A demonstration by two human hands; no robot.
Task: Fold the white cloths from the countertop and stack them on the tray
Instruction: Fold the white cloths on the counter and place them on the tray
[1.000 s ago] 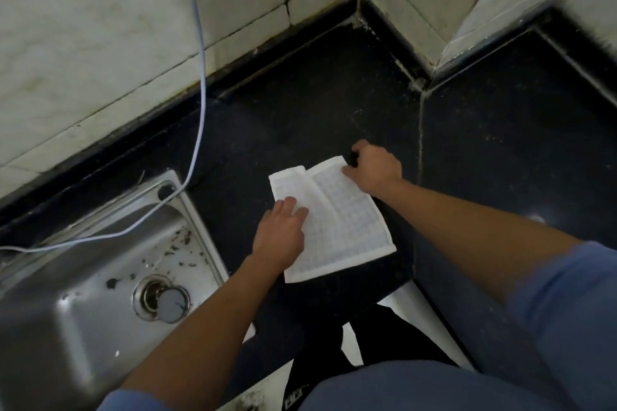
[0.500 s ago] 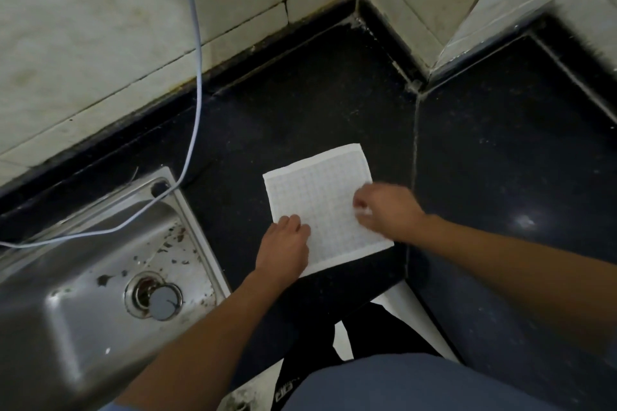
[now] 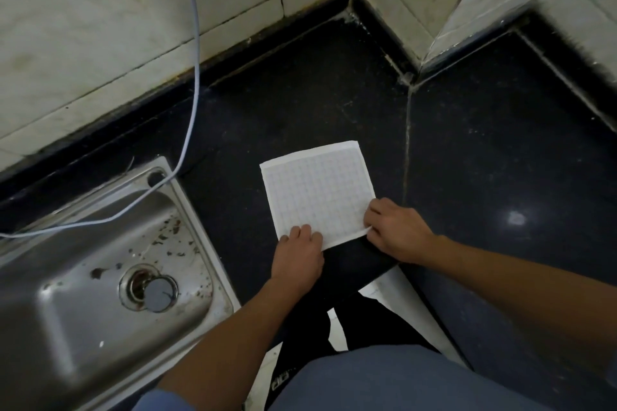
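Note:
A white cloth [image 3: 317, 187] with a faint grid pattern lies folded flat and roughly square on the black countertop [image 3: 300, 103]. My left hand [image 3: 298, 252] rests fingers-down on the cloth's near left corner. My right hand [image 3: 397, 230] pinches the near right corner, fingers curled over its edge. No tray is in view.
A steel sink [image 3: 83, 277] with a drain plug [image 3: 157, 294] lies to the left. A thin pale cable [image 3: 195, 53] hangs down the tiled wall and runs across the sink rim. The counter bends at a corner seam [image 3: 405, 150]; its front edge is just below my hands.
The raised flap has been laid down, so the cloth now lies flat. My right hand came from the far edge to the near right corner. My left hand slid slightly nearer.

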